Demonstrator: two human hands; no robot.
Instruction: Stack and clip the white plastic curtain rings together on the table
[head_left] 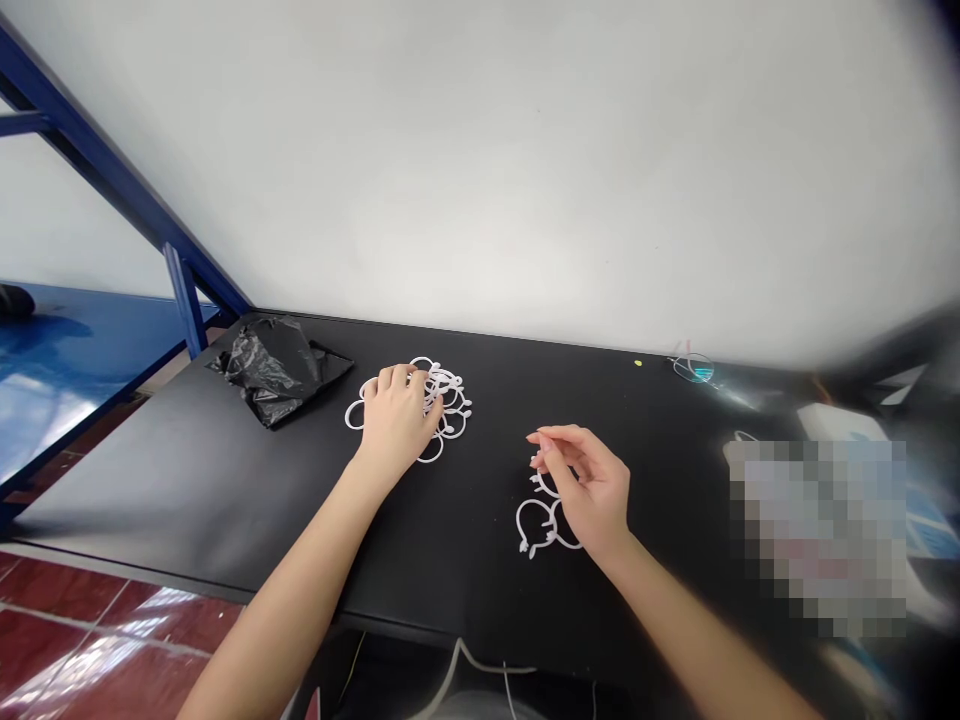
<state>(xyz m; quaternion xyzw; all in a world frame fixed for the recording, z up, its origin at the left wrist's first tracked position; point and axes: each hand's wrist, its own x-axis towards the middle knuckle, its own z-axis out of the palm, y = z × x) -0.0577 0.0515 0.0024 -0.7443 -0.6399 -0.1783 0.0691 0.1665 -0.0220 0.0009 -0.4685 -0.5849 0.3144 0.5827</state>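
Observation:
A pile of white open rings with knobbed ends, like shower curtain rings (454, 425), lies in the middle of the black table. My left hand (396, 410) rests over the left part of this pile, fingers apart and bent down onto the rings, thumb at its near right side. My right hand (589, 480) hovers above a smaller group of the same white rings (534, 503), to the right of the pile. Its thumb and index finger are pinched together; what is between them, if anything, is too small to tell. The hand partly hides the rings under it.
A crumpled black plastic bag (277, 370) lies left of the pile on the black table (300, 510). Eyeglasses (694, 368) rest near the white wall. A blurred-out package (817, 540) stands at the right. Blue metal framing (135, 180) rises at the left.

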